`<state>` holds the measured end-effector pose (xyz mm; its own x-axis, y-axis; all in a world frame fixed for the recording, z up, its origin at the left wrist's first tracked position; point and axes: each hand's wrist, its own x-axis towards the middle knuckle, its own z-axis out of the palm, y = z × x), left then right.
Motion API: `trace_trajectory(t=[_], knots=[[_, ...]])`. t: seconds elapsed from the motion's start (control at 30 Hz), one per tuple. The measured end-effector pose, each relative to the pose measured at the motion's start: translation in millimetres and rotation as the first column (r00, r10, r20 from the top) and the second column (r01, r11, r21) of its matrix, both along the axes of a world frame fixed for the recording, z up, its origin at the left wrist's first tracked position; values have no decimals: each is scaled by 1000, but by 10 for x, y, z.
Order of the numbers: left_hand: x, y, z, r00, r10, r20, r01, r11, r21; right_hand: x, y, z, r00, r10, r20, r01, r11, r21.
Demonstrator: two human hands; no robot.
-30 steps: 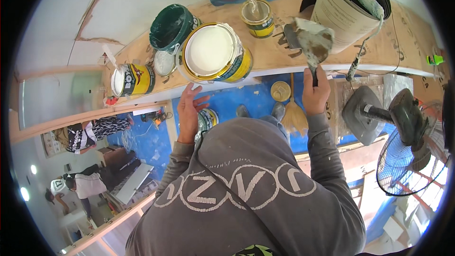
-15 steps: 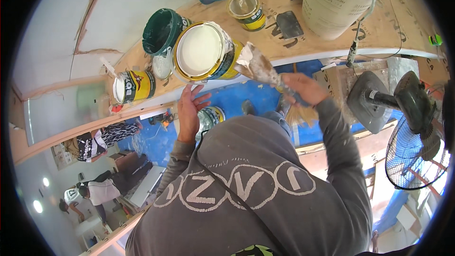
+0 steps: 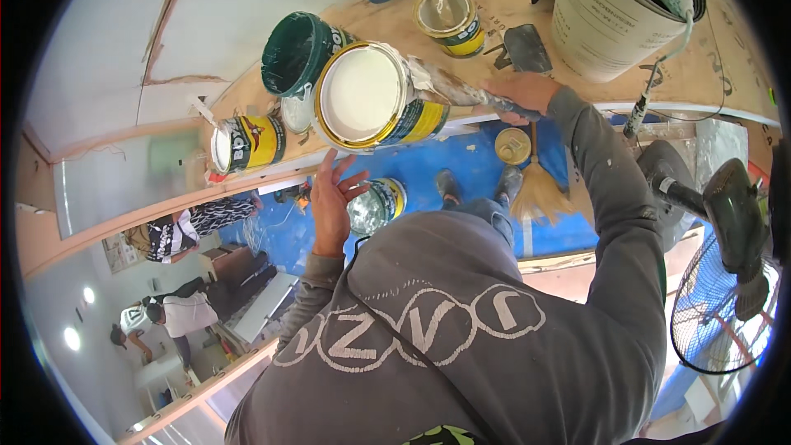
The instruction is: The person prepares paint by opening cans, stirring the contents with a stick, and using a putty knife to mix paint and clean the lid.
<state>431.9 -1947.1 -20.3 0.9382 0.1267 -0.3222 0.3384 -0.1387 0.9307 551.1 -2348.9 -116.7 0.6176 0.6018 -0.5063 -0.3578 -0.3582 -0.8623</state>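
A large yellow and dark green can (image 3: pixel 427 122) stands at the front edge of the wooden bench, filled nearly to its brim with smooth white paste (image 3: pixel 359 92). My right hand (image 3: pixel 527 92) is closed round the handle of a putty knife (image 3: pixel 461 91). Its paste-smeared blade is seen nearly edge-on at the can's right rim, where white paste clings. My left hand (image 3: pixel 331 208) is just below the bench edge, near the can's lower side. Its fingers are spread, palm up, with nothing in them.
A dark green bucket (image 3: pixel 284 62), a small can with a stick (image 3: pixel 451 23), another small can (image 3: pixel 257 142), a black scraper (image 3: pixel 526 49) and a large pail (image 3: pixel 595 21) with a roller share the bench. Below are a broom (image 3: pixel 540 189) and a fan (image 3: pixel 717 305). People work at left.
My right hand has moved up toward the bench, bringing the putty knife's blade to the can's right rim and turning it edge-on. My left hand stays open below the can. The view has shifted slightly.
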Motion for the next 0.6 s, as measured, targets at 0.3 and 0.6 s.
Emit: trace_trajectory(t=[0.3,0.6], knots=[[118,-32,-6,1000,-9,6,9,1000,5,777,-13,337,982,59,-178,-17,974,227],[87,40,3,997,75,36,-73,995,-69,718,185,1456,856,-18,517,-33,995,90]])
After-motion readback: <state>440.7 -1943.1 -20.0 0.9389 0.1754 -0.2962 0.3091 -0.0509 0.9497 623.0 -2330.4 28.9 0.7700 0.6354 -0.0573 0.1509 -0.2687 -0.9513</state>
